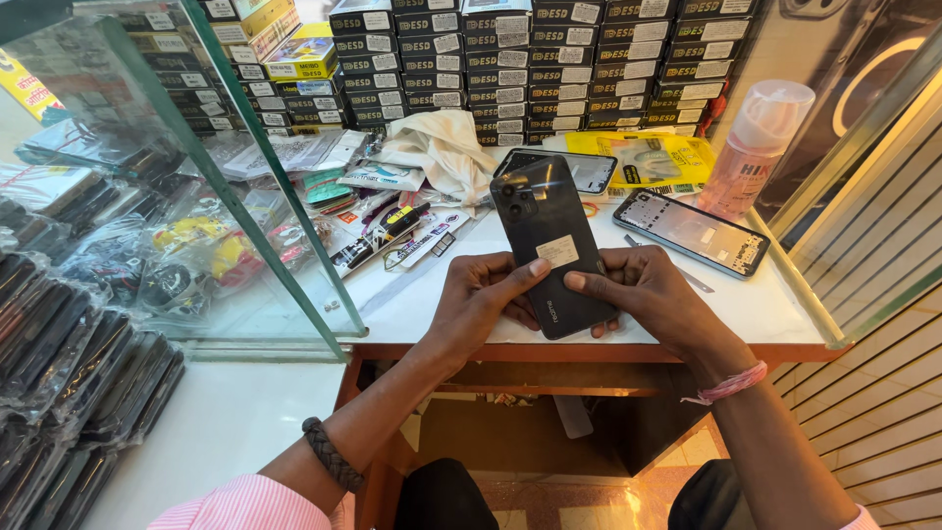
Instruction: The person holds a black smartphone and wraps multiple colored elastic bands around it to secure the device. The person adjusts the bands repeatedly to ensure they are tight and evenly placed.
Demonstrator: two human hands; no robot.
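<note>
Both my hands on the black phone, back side up, over the white counter.

My left hand [481, 299] is curled around the phone [551, 245] from the left, thumb laid flat across its lower back, pointing at the small pale sticker. My right hand [643, 290] closes on the opposite edge, thumb tip nearly meeting the left one, fingers tucked beneath. So the phone sits between my two thumbs, pinched from both sides. Its long axis runs away from me, leaning slightly left, camera end far, bottom end at the counter [775, 304] edge. Further right lies an empty phone frame [692, 232], then a pink bottle [754, 149].
</note>
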